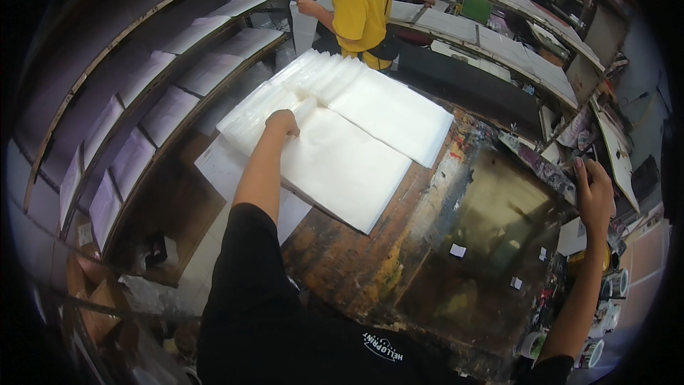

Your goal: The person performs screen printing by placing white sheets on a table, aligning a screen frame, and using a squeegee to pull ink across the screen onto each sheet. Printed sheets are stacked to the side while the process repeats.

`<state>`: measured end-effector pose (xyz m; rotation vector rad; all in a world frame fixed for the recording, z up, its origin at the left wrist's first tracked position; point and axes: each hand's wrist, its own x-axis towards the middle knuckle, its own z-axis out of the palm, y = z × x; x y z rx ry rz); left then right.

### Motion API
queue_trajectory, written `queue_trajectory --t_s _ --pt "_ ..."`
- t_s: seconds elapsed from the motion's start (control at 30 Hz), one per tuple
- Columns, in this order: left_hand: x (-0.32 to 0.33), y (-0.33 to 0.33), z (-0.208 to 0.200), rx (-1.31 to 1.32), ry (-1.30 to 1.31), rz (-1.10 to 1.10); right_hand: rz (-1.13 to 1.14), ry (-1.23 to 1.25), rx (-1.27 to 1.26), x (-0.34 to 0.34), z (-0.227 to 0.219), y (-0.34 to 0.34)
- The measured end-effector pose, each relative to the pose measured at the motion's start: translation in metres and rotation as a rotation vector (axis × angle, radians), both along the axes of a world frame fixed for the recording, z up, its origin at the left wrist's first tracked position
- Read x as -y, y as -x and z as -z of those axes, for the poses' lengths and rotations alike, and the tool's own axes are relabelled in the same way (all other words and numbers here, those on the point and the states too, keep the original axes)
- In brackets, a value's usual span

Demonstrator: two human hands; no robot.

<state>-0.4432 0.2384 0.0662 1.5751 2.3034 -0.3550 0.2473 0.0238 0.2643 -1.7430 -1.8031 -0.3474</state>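
My left hand reaches forward over two side-by-side stacks of thin white plastic bags, whose far-left ends are crinkled and translucent. Its fingers are closed on the gathered edge of the top bag of the nearer stack. At the right, my right hand is wrapped round the end of a paint-stained bar, which looks like the edge of a raised frame. Below that bar lies a glossy, stained printing surface with a few small white squares on it, one of them a pale tab.
The stacks rest on a paint-smeared wooden table. Slanted racks holding white sheets stand at the left, and more racks run along the back. A person in a yellow shirt stands beyond the table. Several paint tubs crowd the right side.
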Motion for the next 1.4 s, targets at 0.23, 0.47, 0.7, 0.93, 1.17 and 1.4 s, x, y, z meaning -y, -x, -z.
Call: queue_trajectory --t_s 0.23,0.47,0.7,0.93,1.17,1.4 --pt "-0.017 0.021 0.012 0.006 -0.033 -0.111 0.009 0.007 -0.018 -0.002 0.0 0.003" --pt "0.039 -0.049 0.021 -0.171 -0.447 -0.067 0.027 0.017 0.004 0.003 0.002 0.002" --pt "0.069 -0.086 0.047 -0.432 -0.661 0.052 0.003 0.03 0.006 0.004 0.001 0.0" --pt "0.042 -0.045 0.023 -0.029 -0.464 -0.099 -0.012 -0.002 0.023 0.007 0.004 0.002" --pt "0.038 -0.043 0.025 -0.031 -0.44 -0.086 -0.007 0.002 0.019 0.009 0.004 0.006" --pt "0.043 -0.043 0.017 -0.042 -0.44 -0.052 -0.013 -0.008 0.01 0.009 0.002 0.004"
